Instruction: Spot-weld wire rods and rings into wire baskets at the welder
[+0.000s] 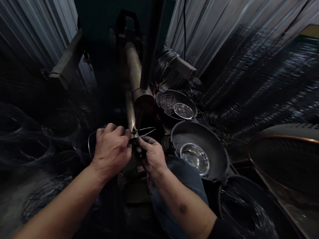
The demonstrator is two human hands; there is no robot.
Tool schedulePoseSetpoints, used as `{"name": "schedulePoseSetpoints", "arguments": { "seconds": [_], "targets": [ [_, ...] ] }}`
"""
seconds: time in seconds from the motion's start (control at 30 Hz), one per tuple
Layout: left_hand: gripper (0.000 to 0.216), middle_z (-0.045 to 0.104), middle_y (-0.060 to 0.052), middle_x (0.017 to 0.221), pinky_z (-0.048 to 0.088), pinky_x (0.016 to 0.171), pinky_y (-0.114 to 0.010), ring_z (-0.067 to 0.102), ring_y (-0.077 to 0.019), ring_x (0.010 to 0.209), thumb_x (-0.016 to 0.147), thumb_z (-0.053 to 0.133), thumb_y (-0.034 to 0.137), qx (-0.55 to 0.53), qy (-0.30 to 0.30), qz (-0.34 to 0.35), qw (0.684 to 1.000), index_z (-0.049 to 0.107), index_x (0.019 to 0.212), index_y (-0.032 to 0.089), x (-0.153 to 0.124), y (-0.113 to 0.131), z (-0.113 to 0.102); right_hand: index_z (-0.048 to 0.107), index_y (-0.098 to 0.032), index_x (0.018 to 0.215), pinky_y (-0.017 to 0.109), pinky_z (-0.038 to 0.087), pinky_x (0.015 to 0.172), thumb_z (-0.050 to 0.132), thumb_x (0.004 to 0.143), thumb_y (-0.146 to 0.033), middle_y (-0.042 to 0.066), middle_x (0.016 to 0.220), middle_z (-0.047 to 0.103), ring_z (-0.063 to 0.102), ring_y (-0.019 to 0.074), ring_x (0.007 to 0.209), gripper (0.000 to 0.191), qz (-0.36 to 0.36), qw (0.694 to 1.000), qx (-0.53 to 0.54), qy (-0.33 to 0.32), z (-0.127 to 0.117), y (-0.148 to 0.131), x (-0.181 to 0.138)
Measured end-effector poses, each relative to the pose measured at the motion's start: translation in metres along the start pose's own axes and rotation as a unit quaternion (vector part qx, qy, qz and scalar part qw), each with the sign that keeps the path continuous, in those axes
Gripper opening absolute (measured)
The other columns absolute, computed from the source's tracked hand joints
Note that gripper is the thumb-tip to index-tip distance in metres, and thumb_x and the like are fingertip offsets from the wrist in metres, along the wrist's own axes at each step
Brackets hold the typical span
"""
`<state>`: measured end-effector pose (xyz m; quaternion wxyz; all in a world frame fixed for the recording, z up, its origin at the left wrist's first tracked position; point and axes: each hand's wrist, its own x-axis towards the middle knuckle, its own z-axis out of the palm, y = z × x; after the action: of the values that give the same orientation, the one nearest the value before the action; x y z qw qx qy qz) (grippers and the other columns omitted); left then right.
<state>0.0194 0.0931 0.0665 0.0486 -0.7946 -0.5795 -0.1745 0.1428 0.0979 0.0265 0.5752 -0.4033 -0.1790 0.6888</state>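
Note:
My left hand (110, 151) is closed, knuckles up, around a thin metal wire frame (89, 144), whose curved edge sticks out to its left. At the tip of a brass-coloured rod (130, 110) of a machine, its fingertips nearly meet those of my right hand (152, 153). Thumb and fingers of that hand pinch close to a bent wire (148, 130) that points right. Whether this wire and the frame are one piece I cannot tell. A thick metal cylinder (135, 68) runs above the rod. My fingers and the dark partly hide the contact point.
Right of my knee stand a grey pan (217, 148) with a shiny metal bowl (195, 159), and another pan (192, 102) holding wire pieces and a small dish (183, 111). Wire coils (168, 69) hang behind. A fan-like round guard (296, 138) is far right. Wire hoops (60, 125) lie left.

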Motion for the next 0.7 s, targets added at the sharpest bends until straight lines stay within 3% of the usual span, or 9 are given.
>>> {"name": "schedulePoseSetpoints", "arguments": {
  "seconds": [0.53,0.7],
  "targets": [
    [0.016,0.063,-0.007,0.082,0.030,0.072,-0.040,0.048,-0.0271,0.089,0.074,0.055,0.027,0.011,-0.075,0.002,0.997,0.069,0.077,0.020,0.020,-0.004,-0.006,0.061,-0.014,0.067,0.016,0.032,0.037,0.070,0.066,-0.012,-0.002,0.056,0.060,0.044,0.0047,0.041,0.009,0.014,1.000,0.015,-0.008,0.003,-0.006,0.004],
    [0.021,0.064,-0.008,0.087,0.031,0.074,-0.043,0.047,-0.0291,0.093,0.075,0.054,0.029,0.025,-0.095,-0.002,0.995,0.071,0.085,0.020,0.024,-0.005,-0.009,0.063,-0.015,0.076,0.018,0.036,0.041,0.076,0.059,-0.019,-0.003,0.061,0.062,0.048,0.0058,0.044,0.022,0.016,1.000,0.003,-0.021,-0.004,-0.002,-0.003]
  ]
}}
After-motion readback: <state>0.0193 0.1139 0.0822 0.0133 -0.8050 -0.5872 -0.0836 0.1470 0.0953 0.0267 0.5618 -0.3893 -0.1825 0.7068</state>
